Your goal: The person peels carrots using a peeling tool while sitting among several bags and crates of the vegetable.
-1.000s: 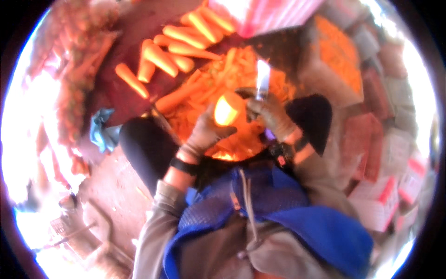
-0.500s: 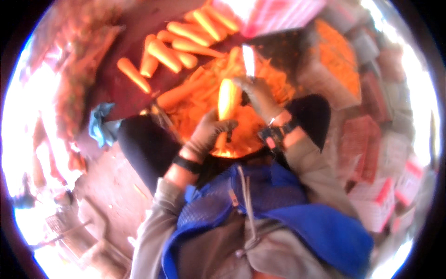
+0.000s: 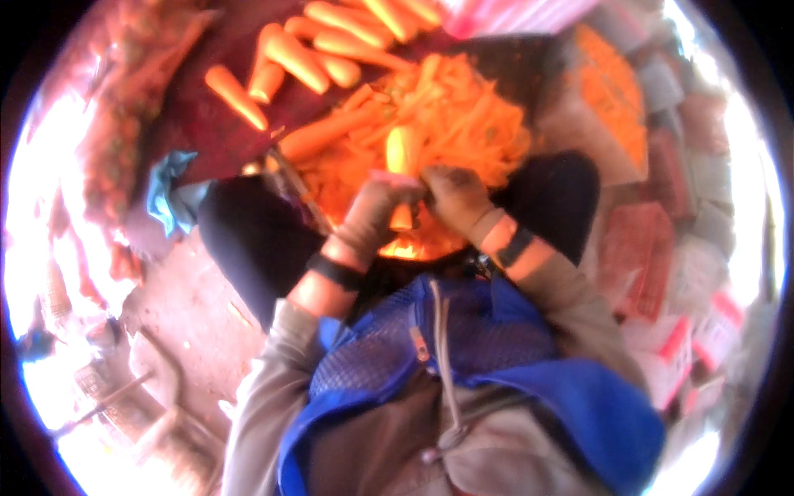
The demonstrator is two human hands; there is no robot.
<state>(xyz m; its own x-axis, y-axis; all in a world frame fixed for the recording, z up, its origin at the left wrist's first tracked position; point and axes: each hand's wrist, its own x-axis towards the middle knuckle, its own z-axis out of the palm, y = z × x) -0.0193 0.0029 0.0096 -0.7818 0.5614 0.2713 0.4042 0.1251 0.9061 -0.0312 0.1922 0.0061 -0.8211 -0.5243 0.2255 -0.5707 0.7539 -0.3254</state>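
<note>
Left hand (image 3: 380, 202) gripped carrot (image 3: 399, 150) mid-length, both ends showing. Carrot seemed stiff, light, likely slippery; middle suited grip. Right hand (image 3: 457, 198) was curled just beside; couldn't tell contents.

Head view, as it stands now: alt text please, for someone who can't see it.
The gloved left hand grips an orange carrot over a heap of orange pieces, the gloved right hand close beside it; whether the right holds anything is unclear. Whole carrots lie beyond on a dark red surface, and an orange-filled box stands to the right.
</note>
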